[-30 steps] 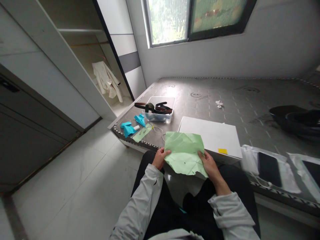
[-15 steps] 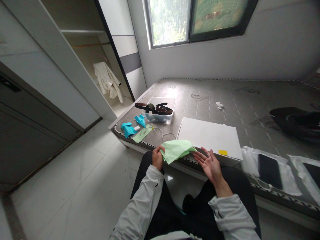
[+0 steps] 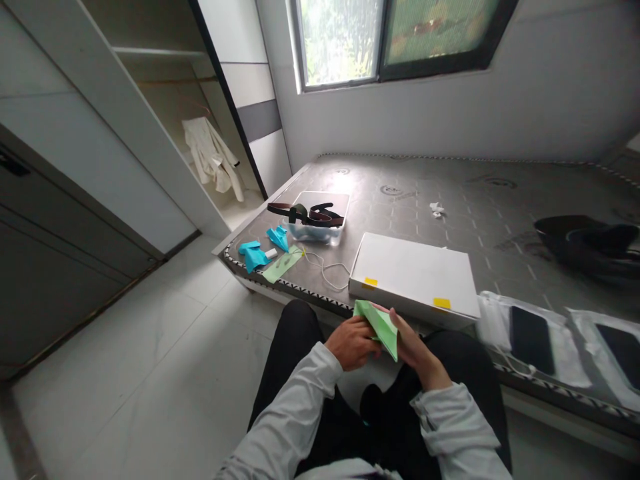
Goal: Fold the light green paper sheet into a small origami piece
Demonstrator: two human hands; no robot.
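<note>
Currently, you hold folded paper (image 3: 384,328) near the box (image 3: 413,268).
Your left hand (image 3: 351,343) curls around it; your right hand (image 3: 413,348) half closes on it, fingers partly hidden.

A gray mattress (image 3: 480,223) carries a clear plastic bin (image 3: 314,235), 2 folded blue papers (image 3: 255,260), a green strip (image 3: 278,268), a white cord (image 3: 323,269), a flat white box (image 3: 413,267), a white scrap (image 3: 437,210) and, at right, 2 translucent plastic bags (image 3: 574,365).

Hands (image 3: 351,343) partly hide the green paper (image 3: 383,325); the top edge crops the window (image 3: 341,43).
</note>
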